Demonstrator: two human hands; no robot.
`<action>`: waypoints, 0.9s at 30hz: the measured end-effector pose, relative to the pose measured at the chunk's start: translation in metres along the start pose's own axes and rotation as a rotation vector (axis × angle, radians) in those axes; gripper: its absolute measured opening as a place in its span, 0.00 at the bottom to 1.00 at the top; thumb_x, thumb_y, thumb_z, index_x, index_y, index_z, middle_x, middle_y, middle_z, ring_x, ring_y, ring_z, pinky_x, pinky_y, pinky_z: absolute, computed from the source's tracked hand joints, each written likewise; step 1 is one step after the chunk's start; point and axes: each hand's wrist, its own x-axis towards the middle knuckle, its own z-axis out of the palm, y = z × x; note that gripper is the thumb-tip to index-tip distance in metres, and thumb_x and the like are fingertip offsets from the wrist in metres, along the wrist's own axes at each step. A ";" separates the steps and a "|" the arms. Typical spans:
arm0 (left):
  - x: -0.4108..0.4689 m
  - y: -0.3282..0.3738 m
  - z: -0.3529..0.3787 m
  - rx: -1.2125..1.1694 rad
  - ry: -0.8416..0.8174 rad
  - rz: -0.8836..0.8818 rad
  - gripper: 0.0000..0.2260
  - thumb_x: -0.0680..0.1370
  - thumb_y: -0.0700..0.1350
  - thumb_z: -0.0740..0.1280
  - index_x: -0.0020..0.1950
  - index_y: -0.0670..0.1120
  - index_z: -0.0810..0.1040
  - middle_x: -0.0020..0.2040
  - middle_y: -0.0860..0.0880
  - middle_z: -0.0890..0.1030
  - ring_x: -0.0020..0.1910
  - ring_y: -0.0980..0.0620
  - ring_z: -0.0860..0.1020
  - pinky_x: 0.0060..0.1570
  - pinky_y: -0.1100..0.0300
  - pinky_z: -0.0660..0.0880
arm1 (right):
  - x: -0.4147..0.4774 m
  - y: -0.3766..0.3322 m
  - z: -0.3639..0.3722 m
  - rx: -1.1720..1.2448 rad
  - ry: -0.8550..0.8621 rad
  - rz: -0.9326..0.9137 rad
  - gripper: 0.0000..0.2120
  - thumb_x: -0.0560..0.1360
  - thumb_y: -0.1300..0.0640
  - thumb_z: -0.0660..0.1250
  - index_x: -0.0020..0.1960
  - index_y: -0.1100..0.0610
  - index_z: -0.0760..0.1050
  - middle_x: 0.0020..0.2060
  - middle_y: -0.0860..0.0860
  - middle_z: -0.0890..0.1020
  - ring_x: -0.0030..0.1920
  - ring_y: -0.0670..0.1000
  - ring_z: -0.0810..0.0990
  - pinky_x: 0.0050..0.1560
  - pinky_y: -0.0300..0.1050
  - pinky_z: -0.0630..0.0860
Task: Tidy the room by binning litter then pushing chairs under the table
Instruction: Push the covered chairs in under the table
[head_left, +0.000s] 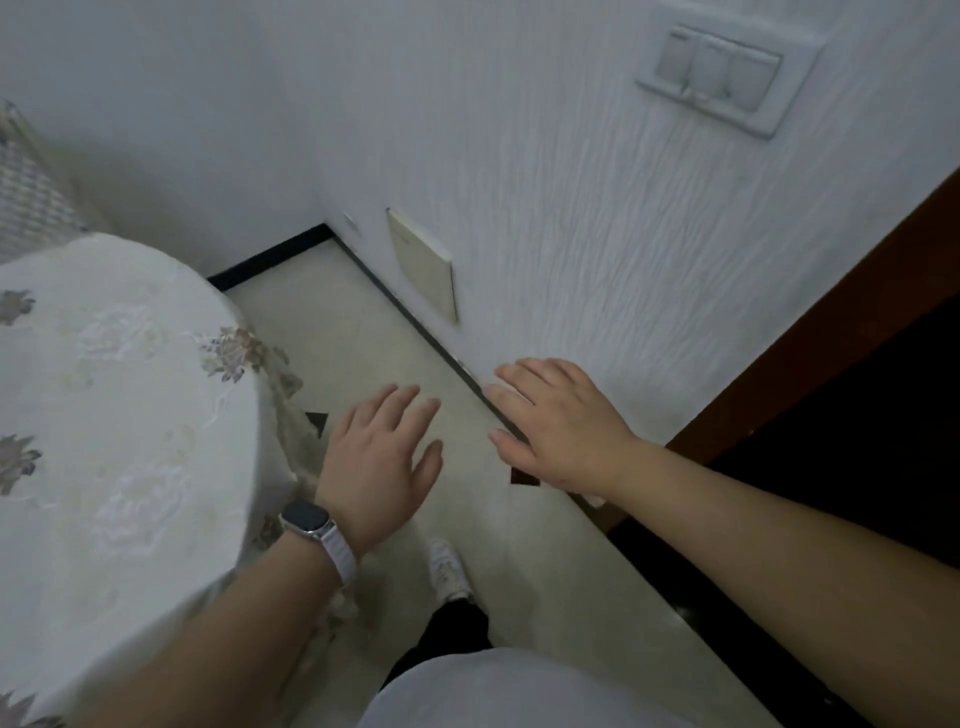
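Note:
A round table (104, 389) under a white cloth with flower patterns fills the left side. My left hand (379, 457), with a watch on its wrist, hovers flat and empty over the pale floor just right of the table's edge. My right hand (556, 421) is stretched out beside it, fingers straight, holding nothing, over the dark skirting at the foot of the wall. No litter, bin or chair shows in this view.
A narrow strip of pale floor (363, 332) runs between the table and a white textured wall (597, 234). The wall carries a switch plate (722, 78) and a low cream panel (423, 262). A dark wooden door frame (810, 338) stands at right. My foot (449, 569) is below.

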 end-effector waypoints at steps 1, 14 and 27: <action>0.016 -0.010 0.005 -0.008 0.011 0.015 0.20 0.75 0.54 0.61 0.64 0.48 0.78 0.64 0.45 0.79 0.64 0.41 0.75 0.59 0.47 0.71 | 0.016 0.008 0.000 -0.020 -0.007 0.001 0.24 0.77 0.43 0.58 0.63 0.57 0.76 0.62 0.56 0.78 0.62 0.58 0.74 0.62 0.54 0.69; 0.188 -0.179 -0.003 -0.030 0.196 0.049 0.19 0.76 0.50 0.66 0.65 0.44 0.77 0.63 0.43 0.79 0.63 0.41 0.75 0.61 0.46 0.72 | 0.265 0.048 0.008 -0.069 0.095 -0.090 0.23 0.78 0.44 0.59 0.65 0.58 0.75 0.62 0.56 0.78 0.63 0.58 0.74 0.62 0.55 0.70; 0.335 -0.301 0.020 0.115 0.132 -0.160 0.19 0.77 0.52 0.64 0.65 0.46 0.77 0.65 0.45 0.77 0.64 0.42 0.74 0.60 0.48 0.69 | 0.484 0.126 0.085 0.030 0.178 -0.227 0.23 0.78 0.44 0.58 0.64 0.58 0.76 0.62 0.57 0.78 0.63 0.59 0.74 0.62 0.55 0.69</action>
